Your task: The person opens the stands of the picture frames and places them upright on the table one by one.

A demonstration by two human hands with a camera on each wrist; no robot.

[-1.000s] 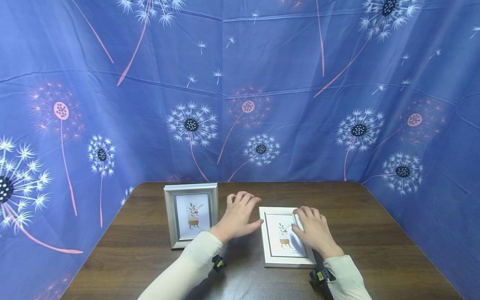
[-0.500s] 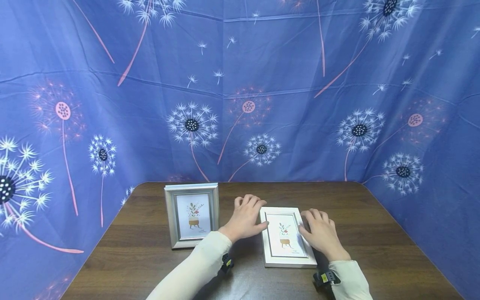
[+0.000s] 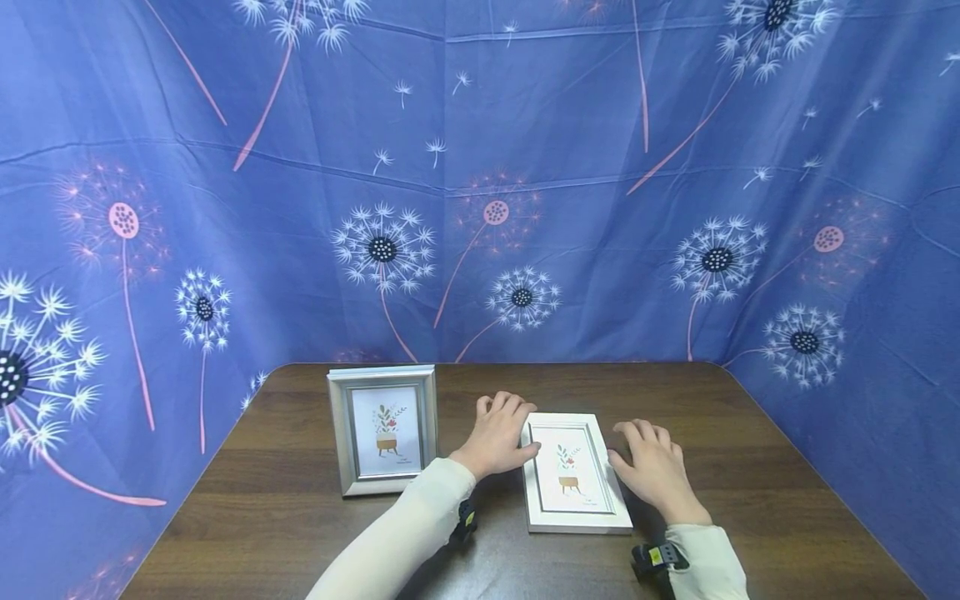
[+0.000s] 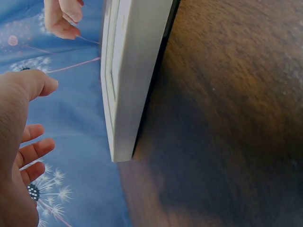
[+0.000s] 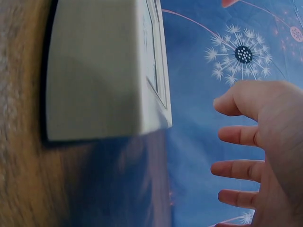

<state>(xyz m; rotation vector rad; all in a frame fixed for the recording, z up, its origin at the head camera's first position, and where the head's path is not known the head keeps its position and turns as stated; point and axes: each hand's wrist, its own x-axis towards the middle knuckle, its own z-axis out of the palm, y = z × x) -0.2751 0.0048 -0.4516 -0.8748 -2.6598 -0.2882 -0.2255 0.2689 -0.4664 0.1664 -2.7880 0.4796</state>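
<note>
A white picture frame [image 3: 577,522] lies flat on the brown table, its print of a potted plant facing up. My left hand [image 3: 498,435] hovers at its left edge, fingers spread and loosely bent, with nothing in them. Off the opposite side is my right hand [image 3: 660,471], relaxed and holding nothing, its thumb near the frame's right edge. The left wrist view shows the frame's side [image 4: 137,85] apart from the left thumb and fingers. In the right wrist view, a gap separates the frame's side wall [image 5: 94,71] from the right fingers.
A silver picture frame [image 3: 347,442] with a similar print stands upright on the wooden table [image 3: 255,517], left of the left forearm. A blue curtain [image 3: 600,250] with dandelion patterns surrounds the table at the back and sides.
My right hand has moved off the white frame to the right, uncovering its right edge. My left hand has shifted right, closer to the frame's left edge. Both frames have stayed put.
</note>
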